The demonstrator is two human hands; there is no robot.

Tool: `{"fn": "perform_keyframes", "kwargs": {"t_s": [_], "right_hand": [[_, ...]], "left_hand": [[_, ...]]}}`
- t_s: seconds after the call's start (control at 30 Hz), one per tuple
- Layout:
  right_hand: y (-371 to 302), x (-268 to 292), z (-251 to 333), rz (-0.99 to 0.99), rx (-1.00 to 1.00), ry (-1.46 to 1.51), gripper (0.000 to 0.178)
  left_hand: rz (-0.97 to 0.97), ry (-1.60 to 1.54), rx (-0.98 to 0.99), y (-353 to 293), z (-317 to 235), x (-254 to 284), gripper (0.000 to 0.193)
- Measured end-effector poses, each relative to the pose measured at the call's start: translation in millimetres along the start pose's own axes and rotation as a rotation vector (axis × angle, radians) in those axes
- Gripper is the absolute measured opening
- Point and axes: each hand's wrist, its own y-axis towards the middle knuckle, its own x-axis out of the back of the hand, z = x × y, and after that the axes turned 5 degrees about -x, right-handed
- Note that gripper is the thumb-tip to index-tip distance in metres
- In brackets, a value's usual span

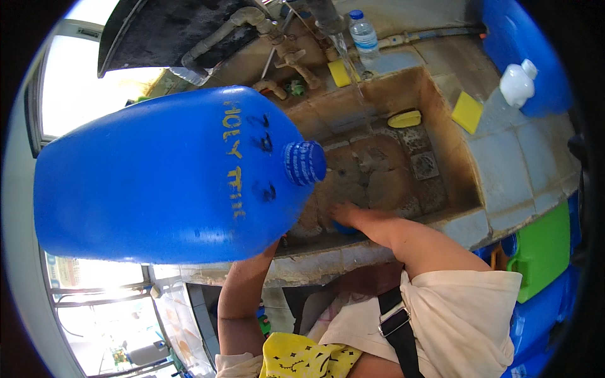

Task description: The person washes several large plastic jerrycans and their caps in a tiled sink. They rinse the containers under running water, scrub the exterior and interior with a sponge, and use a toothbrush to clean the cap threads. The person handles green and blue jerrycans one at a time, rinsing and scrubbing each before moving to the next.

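A big blue plastic jerrycan [145,176] with a blue screw cap [305,163] and painted markings fills the left of the view, tilted on its side with its cap toward the sink. Behind its lower edge goes my left forearm [246,283]; the jerrycan hides that hand's fingers. My right hand [345,213] reaches down inside the tiled sink [463,157], near its front wall. Its fingers curl over a small blue object [345,228], mostly covered by the hand, so its kind does not show. Water [354,75] runs down into the sink from above.
A yellow sponge [404,119] lies in the sink; others rest on the rim [467,112] and near the water bottle [363,34]. A white bottle [518,83] stands right, beside a blue container [529,50]. Pipes [293,60] run behind. A green container [542,252] stands lower right.
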Motion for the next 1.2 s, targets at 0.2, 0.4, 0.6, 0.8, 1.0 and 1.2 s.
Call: {"fn": "perform_keyframes", "kwargs": {"t_s": [0.2, 0.4, 0.6, 0.8, 1.0, 1.2], "right_hand": [[-17.3, -1.3, -8.7, 0.428, -0.229, 0.106, 0.092], [-18.5, -0.2, -39.5, 0.264, -0.193, 0.199, 0.093], [-14.3, 24.8, -64.8, 0.517, -0.435, 0.663, 0.087], [-86.5, 126.3, -117.9, -0.450, -0.558, 0.363, 0.031], [-138.4, 181.4, -149.1, -0.740, -0.631, -0.048, 0.028], [-138.6, 178.2, -130.1, -1.018, -0.691, 1.589, 0.053]], "left_hand": [[0.126, -0.037, 0.241, 14.4, 22.4, 3.3, 0.004], [0.072, 0.035, 0.094, 19.2, 29.6, -5.2, 0.005], [0.115, 0.075, 0.061, 25.2, 29.6, -5.1, 0.012], [0.063, 0.143, -0.026, 17.8, 31.4, -16.5, 0.022], [0.041, 0.136, -0.075, 5.3, 32.1, -18.5, 0.033], [-0.116, 0.006, -0.265, -7.1, 40.8, -24.2, 0.028]]}}
